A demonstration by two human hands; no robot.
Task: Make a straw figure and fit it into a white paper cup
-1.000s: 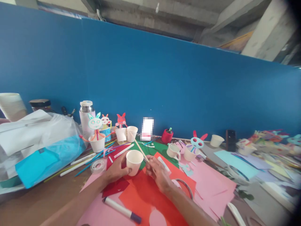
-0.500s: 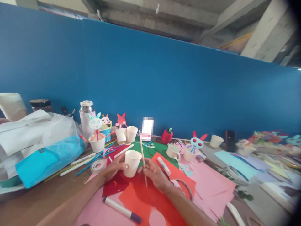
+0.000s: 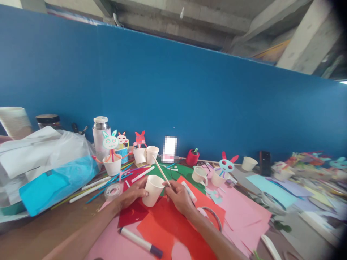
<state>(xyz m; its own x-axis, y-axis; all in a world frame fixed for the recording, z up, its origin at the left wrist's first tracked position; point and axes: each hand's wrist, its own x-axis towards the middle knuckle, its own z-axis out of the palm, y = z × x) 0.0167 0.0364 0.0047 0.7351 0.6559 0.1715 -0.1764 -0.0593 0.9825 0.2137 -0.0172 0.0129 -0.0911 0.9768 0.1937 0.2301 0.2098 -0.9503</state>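
The left hand [image 3: 132, 195] hugs the paper cup [image 3: 152, 193], likely steadying it. Beside the cup, the right hand [image 3: 180, 196] pinches a stick [image 3: 161, 170].

Cup [image 3: 152, 191] in left hand [image 3: 134, 195], stick [image 3: 162, 171] in right hand [image 3: 178, 195] to its right, both above overlapping paper sheets [image 3: 159, 224]; marker [image 3: 141, 242] on the sheets, nearer than the cup. Tape roll [image 3: 106, 192] left of the cup, plastic bag [image 3: 78, 151] farther left, thermos [image 3: 98, 141] behind. Mug [image 3: 198, 176] beyond and right of right hand, paper figure [image 3: 226, 165] in second cup [image 3: 217, 178] beside it.
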